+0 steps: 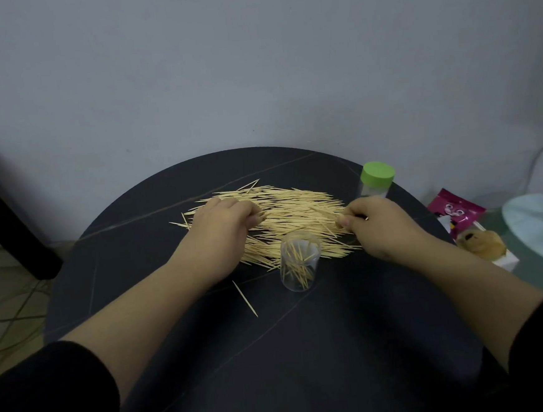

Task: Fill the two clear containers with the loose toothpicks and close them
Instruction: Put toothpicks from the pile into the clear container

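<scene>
From the head camera: on the dark round table (184, 359), the toothpicks (296, 207) lie in a loose pile. The left hand (223, 224) curls its fingers round some at the pile's left. The right hand (380, 225) pinches a few at its right. 1 open container (300, 268), partly filled, stands upright at the pile's near edge. 1 green-lidded container (377, 179) stands just beyond the right hand.

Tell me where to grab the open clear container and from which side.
Grip the open clear container round its side wall at mid-height, coming from the near side. It stands upright, mouth open, with toothpicks piled right behind it, so top and far side are probably poor.
</scene>
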